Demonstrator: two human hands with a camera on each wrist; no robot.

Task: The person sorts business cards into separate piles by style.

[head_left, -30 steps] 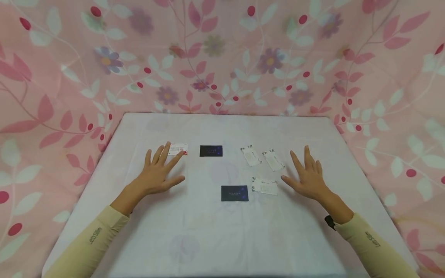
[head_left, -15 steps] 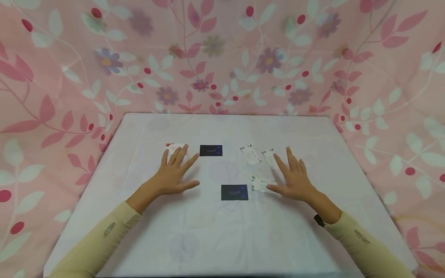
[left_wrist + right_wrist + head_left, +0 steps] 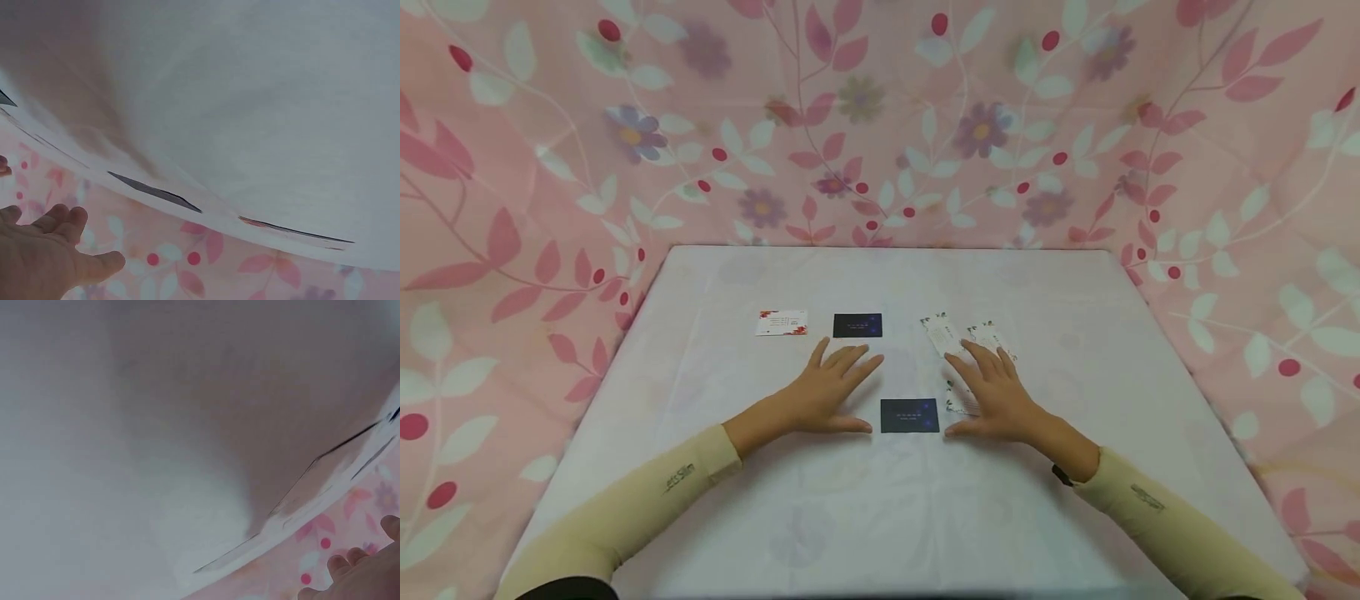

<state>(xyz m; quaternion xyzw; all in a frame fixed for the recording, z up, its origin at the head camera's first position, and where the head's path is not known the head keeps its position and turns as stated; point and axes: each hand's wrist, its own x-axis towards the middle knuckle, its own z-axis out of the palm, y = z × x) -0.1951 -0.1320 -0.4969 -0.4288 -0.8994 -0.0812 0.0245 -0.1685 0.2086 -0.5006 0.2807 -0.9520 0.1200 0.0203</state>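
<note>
My left hand [image 3: 829, 392] hovers over the table with its fingers spread, holding nothing. It is left of the front dark card [image 3: 910, 415] and just below the back dark card [image 3: 858, 325]. My right hand [image 3: 1000, 400], fingers also spread, holds nothing and partly covers the front white card [image 3: 958, 397]. Its fingertips overlap the lower ends of two tilted white cards, the left one [image 3: 942, 330] and the right one [image 3: 988, 334]. In the left wrist view the left hand [image 3: 40, 250] appears above the table; the right wrist view catches only part of the right hand [image 3: 362, 569].
A white card with red corners [image 3: 782, 322] lies at the back left. All the cards lie on a white-covered table [image 3: 760, 517]. A pink floral curtain [image 3: 880, 125] encloses the table's back and sides.
Both hands have moved inward toward each other, the left one rightward and the right one leftward. The red-cornered card is uncovered now, while the front white card is partly hidden. The cards have stayed put.
</note>
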